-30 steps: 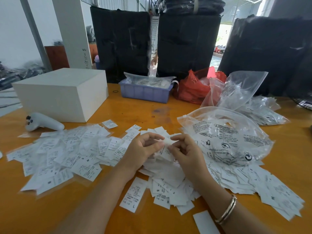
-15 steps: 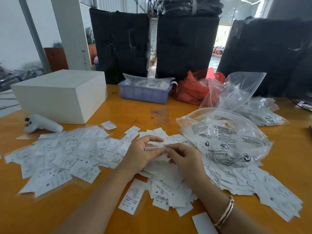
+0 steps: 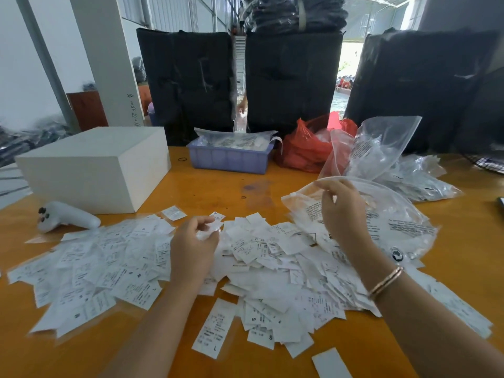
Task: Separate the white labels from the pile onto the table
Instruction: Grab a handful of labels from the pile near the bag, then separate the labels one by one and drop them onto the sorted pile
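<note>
- Labels [image 3: 272,282] heaped on the orange table [image 3: 207,186], thickest straight ahead between the two forearms; a flatter, spread layer of labels [image 3: 90,268] lying to the left, reaching toward the white controller [image 3: 65,215].
- Left hand [image 3: 195,242] low over the seam between heap and spread layer, thumb and fingers curled and pinching a small label [image 3: 211,230] at its near end; long side of that piece pointing away and slightly right, far tip free in the air.
- Right hand [image 3: 342,211] raised over the clear printed bag [image 3: 381,222], fingers bent with thumb and forefinger near the bag's upper rim; cannot tell whether pinching the film or just touching it.
- Likely next: carrying the pinched piece left and down onto the spread layer. Left hand clearly nearer to that spot; right hand well apart, across the heap.
- Room to the left open up to the white box [image 3: 95,165] and the controller; bare table also along the near edge under the left forearm, beside a single long label [image 3: 214,328] lying with its long side near-to-far.
- Right side crowded: bag resting on the heap's far right edge, more clear bags [image 3: 381,148] and a red bag [image 3: 305,148] behind, a blue tray [image 3: 230,159] farther back.
- Risk, as a judgement: forearm sweep dragging loose pieces from the heap into the sorted layer.
</note>
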The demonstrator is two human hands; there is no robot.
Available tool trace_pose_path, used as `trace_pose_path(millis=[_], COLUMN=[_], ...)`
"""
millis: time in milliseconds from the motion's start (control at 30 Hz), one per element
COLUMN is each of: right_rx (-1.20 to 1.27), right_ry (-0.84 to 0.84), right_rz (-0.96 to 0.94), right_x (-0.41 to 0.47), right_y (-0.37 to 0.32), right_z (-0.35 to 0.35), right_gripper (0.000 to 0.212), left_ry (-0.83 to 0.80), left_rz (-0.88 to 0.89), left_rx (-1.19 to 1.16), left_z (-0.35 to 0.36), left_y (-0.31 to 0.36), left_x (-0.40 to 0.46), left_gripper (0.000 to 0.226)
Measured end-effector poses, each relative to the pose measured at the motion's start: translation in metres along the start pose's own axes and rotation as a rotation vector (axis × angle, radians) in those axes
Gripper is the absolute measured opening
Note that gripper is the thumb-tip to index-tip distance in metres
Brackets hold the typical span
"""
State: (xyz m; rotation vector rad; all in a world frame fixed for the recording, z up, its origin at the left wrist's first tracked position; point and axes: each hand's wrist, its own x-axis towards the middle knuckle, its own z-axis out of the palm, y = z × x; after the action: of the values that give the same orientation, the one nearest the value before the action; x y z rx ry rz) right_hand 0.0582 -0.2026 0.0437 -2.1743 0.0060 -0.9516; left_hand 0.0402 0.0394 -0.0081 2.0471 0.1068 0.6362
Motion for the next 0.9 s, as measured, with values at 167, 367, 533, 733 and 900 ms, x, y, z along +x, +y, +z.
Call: trace_pose_path(millis=[167, 367, 533, 733, 900], right_rx=[-0.533, -0.587, -0.559, -0.314, -0.327], right_ry=[-0.441, -0.448, -0.432, -0.441, -0.415], right_rz=[0.257, 0.277, 0.236, 0.379, 0.318], right_x=[0.024, 0.007, 0.004, 0.011, 0.014], right_y=[0.036, 0.042, 0.039, 0.039, 0.041], right_z=[-0.004, 0.002, 0.0, -0.009, -0.011], right_gripper=[0.027, 0.024, 0.034, 0.053, 0.051], left_ry=[-0.065, -0.013, -0.007, -0.046, -0.068], left_rz=[0.053, 0.105, 0.2, 0.273, 0.29], left_rx=[0.316, 0.665, 0.604, 0.507, 0.443], left_z=[0.002, 0.003, 0.007, 0.013, 0.015], left_y=[-0.005, -0.002, -0.002, 0.0, -0.002], left_x=[0.0, -0.002, -0.005, -0.007, -0.008], left_gripper=[0.028, 0.032, 0.028, 0.019, 0.016])
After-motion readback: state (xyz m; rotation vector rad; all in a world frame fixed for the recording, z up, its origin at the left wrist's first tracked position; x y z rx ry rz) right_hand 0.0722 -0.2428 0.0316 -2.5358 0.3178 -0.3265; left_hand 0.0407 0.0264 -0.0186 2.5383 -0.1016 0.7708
